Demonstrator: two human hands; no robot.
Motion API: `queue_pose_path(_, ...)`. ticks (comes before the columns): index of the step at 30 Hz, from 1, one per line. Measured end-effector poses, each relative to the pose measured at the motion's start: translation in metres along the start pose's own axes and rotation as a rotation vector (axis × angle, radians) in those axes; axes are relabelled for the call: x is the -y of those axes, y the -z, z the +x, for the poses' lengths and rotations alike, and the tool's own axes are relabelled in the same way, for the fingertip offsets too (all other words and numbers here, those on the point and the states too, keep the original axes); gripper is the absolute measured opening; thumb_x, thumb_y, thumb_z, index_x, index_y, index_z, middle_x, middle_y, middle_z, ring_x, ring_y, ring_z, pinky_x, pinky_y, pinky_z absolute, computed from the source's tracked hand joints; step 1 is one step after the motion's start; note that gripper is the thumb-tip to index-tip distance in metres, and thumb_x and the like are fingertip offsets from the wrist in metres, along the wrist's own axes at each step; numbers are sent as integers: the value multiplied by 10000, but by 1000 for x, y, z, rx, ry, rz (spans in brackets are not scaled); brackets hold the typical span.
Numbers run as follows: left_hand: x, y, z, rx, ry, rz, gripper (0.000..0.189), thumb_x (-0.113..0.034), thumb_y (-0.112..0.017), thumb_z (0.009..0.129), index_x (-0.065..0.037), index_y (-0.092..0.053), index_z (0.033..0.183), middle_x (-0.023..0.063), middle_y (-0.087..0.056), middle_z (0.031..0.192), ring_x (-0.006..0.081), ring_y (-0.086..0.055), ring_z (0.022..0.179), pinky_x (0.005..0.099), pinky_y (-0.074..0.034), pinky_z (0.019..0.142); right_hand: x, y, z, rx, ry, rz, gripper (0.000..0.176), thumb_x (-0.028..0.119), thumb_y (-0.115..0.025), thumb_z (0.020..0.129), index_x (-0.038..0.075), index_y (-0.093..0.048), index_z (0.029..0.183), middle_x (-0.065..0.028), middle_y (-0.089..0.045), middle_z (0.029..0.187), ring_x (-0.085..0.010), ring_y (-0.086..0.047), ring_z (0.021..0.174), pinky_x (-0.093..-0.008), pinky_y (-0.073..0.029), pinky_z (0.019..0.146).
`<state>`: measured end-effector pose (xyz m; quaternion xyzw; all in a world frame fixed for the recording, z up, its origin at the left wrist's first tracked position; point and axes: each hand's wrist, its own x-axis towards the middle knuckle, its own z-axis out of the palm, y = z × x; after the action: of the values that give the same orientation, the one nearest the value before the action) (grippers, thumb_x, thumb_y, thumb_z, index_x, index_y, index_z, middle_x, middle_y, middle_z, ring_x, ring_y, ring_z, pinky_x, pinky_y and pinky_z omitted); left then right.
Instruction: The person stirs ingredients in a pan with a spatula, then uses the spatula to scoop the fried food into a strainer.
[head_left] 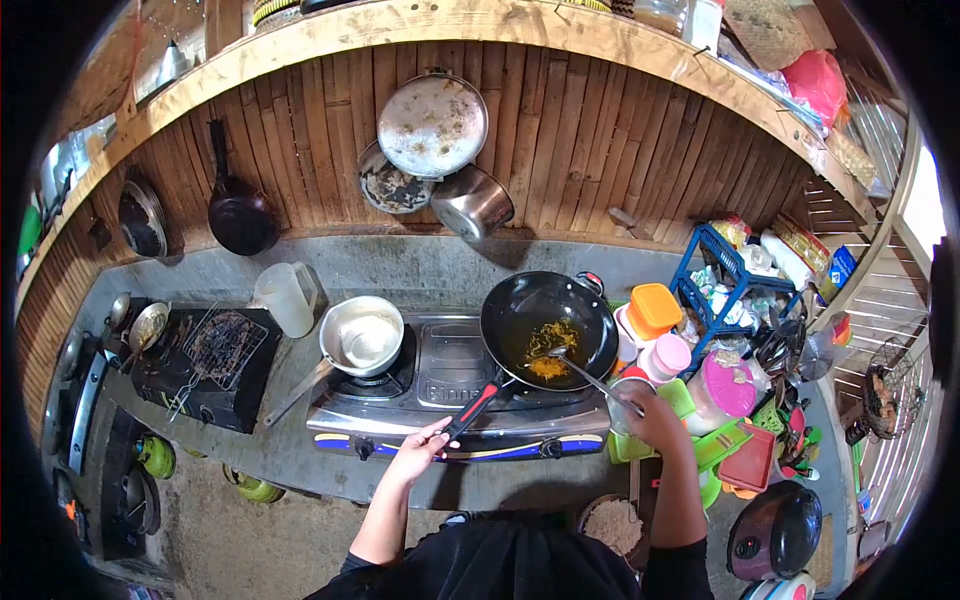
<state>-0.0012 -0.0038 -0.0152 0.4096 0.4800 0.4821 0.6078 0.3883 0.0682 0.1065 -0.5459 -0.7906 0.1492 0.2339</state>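
Observation:
A black wok (505, 320) rests on the right burner of a two-burner gas stove (450, 345). Inside it, orange-yellow shredded or minced food (547, 368) lies in a little oil. My left hand (420, 447) is closed around the end of the wok's black and red handle (477, 408). In my right hand (655, 418) is the handle of a long metal cooking spoon (597, 383), and its head touches the food. On the left burner stands a light metal saucepan (362, 335), its handle pointing toward the lower left.
Plastic containers, including an orange box (655, 308) and a pink-lidded tub (728, 385), crowd the counter right of the wok. A blue rack (735, 270) stands behind them. A clear pitcher (287, 300) and a second black stove (165, 385) are left. A rice cooker (775, 530) sits lower right.

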Motion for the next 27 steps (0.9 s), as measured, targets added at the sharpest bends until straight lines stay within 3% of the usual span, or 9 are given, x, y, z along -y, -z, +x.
queue_pose_path(3, 2, -1, 1, -2, -9, -9, 365, -95, -488, 873, -73, -460, 1236, 58, -628, 883, 90, -573, 798, 213, -430, 641, 28, 28, -5, 146, -178, -105, 265, 97, -544, 755, 52, -584, 1014, -182, -607, 925, -334, -585, 860, -374, -456, 753)
queue_pose_path(6, -1, -2, -1, -12, -7, -17, 364, -102, -490, 874, -73, -461, 1235, 56, -630, 876, 86, -571, 792, 211, -428, 639, 32, 42, -6, 189, -207, -145, 257, 110, -540, 765, 64, -594, 1012, -185, -605, 922, -336, -583, 858, -376, -458, 750)
queue_pose_path(15, -2, -2, -1, -16, 2, -17, 361, -91, -485, 877, -73, -459, 1237, 53, -628, 884, 83, -574, 794, 206, -431, 639, 53, 81, -3, 153, -176, -169, 231, 152, -546, 754, 57, -629, 949, -175, -620, 831, -314, -607, 774, -380, -474, 689)
queue_pose_path(27, -10, -5, -5, 0, 11, -21, 368, -86, -484, 874, -63, -451, 1241, 36, -608, 948, 95, -588, 838, 208, -436, 645, 57, 89, 4, 177, -213, -246, 280, 184, -614, 704, 127, -634, 977, -155, -625, 863, -306, -602, 815, -393, -467, 748)
